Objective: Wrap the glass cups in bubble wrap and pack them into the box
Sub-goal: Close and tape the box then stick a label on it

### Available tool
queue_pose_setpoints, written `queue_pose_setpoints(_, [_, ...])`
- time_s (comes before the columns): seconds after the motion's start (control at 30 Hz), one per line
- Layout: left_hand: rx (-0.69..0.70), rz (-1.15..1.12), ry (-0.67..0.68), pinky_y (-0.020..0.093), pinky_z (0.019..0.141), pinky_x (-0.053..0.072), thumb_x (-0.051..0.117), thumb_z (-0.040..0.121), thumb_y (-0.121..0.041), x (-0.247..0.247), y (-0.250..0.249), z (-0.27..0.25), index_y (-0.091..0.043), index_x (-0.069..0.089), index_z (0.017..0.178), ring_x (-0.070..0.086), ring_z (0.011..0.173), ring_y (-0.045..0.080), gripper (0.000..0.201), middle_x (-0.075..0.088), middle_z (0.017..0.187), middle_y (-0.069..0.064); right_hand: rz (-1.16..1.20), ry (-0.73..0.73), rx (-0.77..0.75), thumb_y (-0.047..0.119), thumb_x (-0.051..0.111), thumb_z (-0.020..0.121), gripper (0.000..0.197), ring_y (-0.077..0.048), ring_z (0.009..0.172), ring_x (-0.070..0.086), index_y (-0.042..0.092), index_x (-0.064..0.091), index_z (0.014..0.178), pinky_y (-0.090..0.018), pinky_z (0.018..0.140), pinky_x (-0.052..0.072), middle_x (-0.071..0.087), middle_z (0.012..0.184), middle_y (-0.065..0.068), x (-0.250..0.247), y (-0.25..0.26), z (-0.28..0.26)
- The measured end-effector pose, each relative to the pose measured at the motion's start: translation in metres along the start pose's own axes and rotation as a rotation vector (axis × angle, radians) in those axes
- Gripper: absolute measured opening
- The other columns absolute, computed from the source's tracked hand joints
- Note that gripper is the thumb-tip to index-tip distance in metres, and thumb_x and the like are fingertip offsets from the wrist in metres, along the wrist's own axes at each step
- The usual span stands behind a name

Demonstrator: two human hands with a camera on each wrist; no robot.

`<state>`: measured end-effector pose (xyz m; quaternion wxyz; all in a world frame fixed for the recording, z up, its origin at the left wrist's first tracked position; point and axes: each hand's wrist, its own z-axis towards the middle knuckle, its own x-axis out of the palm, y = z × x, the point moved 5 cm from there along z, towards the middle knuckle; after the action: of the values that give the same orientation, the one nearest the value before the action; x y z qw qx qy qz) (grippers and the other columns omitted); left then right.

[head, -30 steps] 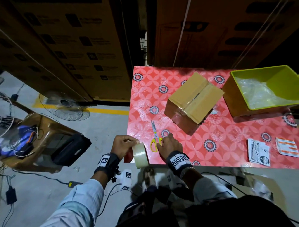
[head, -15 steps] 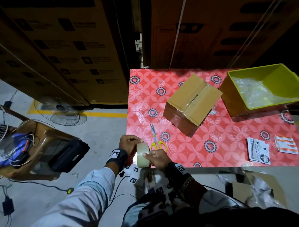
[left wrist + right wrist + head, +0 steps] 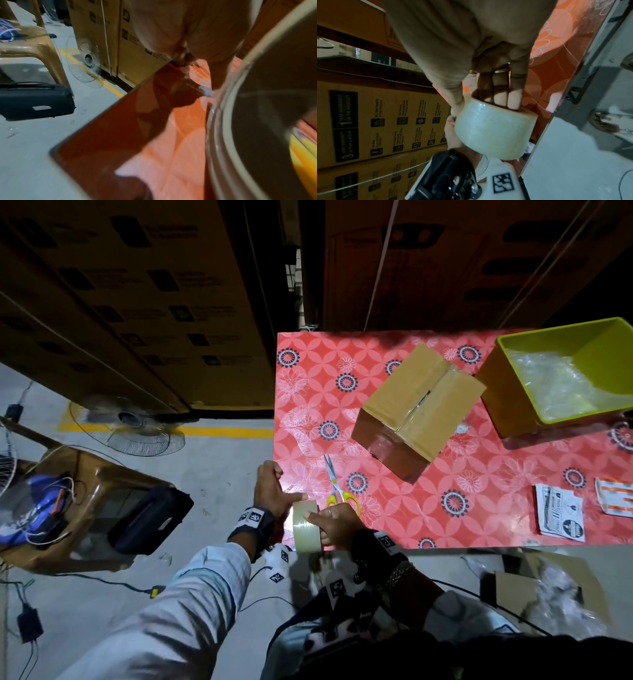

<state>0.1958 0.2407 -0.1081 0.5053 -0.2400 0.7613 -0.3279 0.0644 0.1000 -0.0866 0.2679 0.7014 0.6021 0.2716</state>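
Scissors (image 3: 337,491) near green bin (image 3: 513,392)

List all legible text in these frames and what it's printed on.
"1 YEAR WARRANTY ON THE PRODUCT": black label on the stacked brown cardboard cartons, right wrist view.
"3", large numeral: lower black label on the same cartons; its other words are blurred.
White printed leaflets on the red floral table: too small to read.

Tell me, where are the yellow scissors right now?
In the head view the scissors lie flat on the red flowery table, near its front left corner, between the taped cardboard box and the tape roll.
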Motion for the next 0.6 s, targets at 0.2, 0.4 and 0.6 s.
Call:
queue_pose_setpoints(0.2, [-0.093,0.365,0.092,0.037,0.064,0.049,0.088,0.057,-0.072,-0.010,0.006,0.012,-0.026,0.039,0.097,0.057,0.070,0.026,0.078,0.046,0.101,-0.002,0.031,0.016,0.056,0.040,0.080,0.083,0.049,-0.019,0.048,0.041,0.016,0.044,0.058,-0.028,0.054,0.039,0.039,0.058,-0.008,-0.003,-0.007,-0.001])
queue_pose_setpoints(0.4, [-0.262,0.305,0.040,0.044,0.079,0.054,0.078,0.053,-0.085,-0.010,0.002,0.002,-0.023,0.041,0.103,0.063,0.091,0.032,0.088,0.056,0.102,0.002,-0.008,0.045,0.099,0.049,0.080,0.081,0.053,-0.021,0.059,0.045,0.022,0.043,0.054,-0.031,0.063,0.041,0.045,0.061,-0.011,-0.009,-0.008,-0.008])
queue_pose_setpoints(0.6, [-0.449,0.407,0.178,0.054,0.097,0.054,0.072,0.050,-0.092,-0.017,-0.002,0.015,-0.009,0.030,0.151,0.052,0.132,0.044,0.137,0.042,0.151,0.019,-0.002,0.052,0.105,0.041,0.082,0.084,0.038,-0.016,0.072,0.070,0.005,0.070,0.088,-0.023,0.059,0.044,0.077,0.084,-0.010,-0.025,0.000,-0.015])
